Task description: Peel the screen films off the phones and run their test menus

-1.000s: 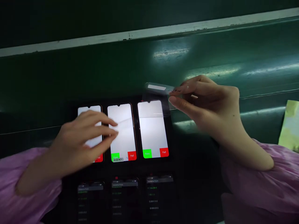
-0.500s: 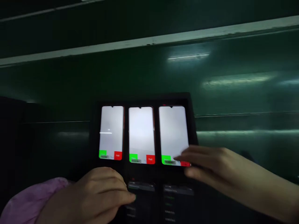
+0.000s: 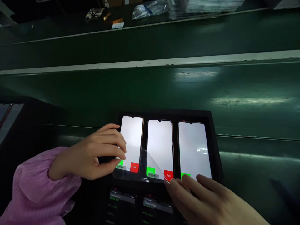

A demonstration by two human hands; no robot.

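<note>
Three phones lie in a row in a black tray: the left phone (image 3: 132, 131), the middle phone (image 3: 160, 140) and the right phone (image 3: 193, 143). Their screens are lit white, with green and red "Fail" boxes at the bottom. A clear plastic film (image 3: 140, 175) stretches over the lower parts of the left and middle phones. My right hand (image 3: 199, 200) pinches its right corner and covers the bottom of the right phone. Over the left phone, my left hand (image 3: 100, 151) has its thumb and fingertips closed at the film's left side.
Around the phones is the black tray (image 3: 214, 150), with a lower row of darker phones (image 3: 123, 200) showing text. Behind it runs a green surface (image 3: 98, 90) with a pale edge strip. Plastic bags (image 3: 150, 9) and small parts lie on the shelf beyond.
The view has shifted, showing more of the shelf. My left hand has risen onto the left phone. My right hand has moved down and left, and the clear film now shows between the hands.
</note>
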